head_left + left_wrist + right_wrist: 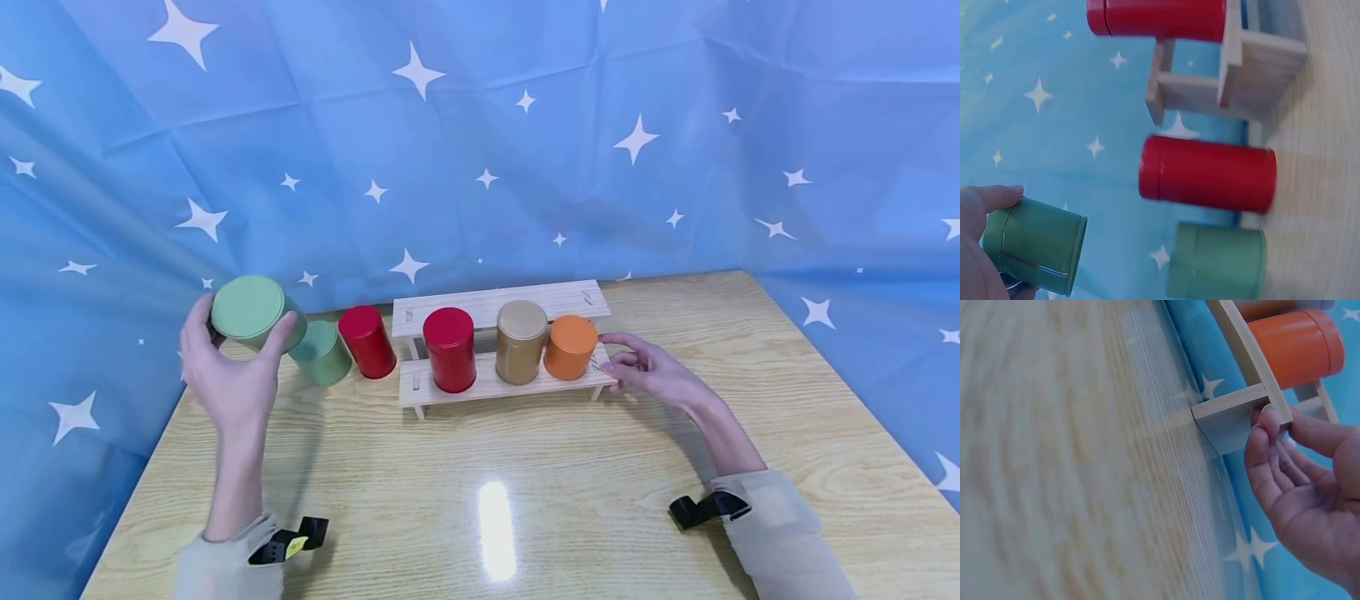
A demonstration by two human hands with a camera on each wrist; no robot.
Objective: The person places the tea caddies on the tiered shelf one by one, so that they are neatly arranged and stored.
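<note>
My left hand (228, 383) grips a green lidded canister (247, 308), held up above the table at the left and tilted. In the left wrist view, the thumb and fingers wrap the lid end of this canister (1044, 244). Below it on the table stand a second green canister (322, 358) and a red canister (367, 343). At the right end of a two-step wooden rack (423, 393), my right hand (660, 373) pinches the lower board's corner; the right wrist view shows the thumb and fingertips (1270, 417) on that board (1277, 403).
The rack's lower step carries a red canister (450, 354), a gold canister (520, 346) and an orange canister (570, 350). Its upper step (555, 300) stands behind them. A blue star-printed cloth (480, 133) hangs behind the wooden table (585, 500).
</note>
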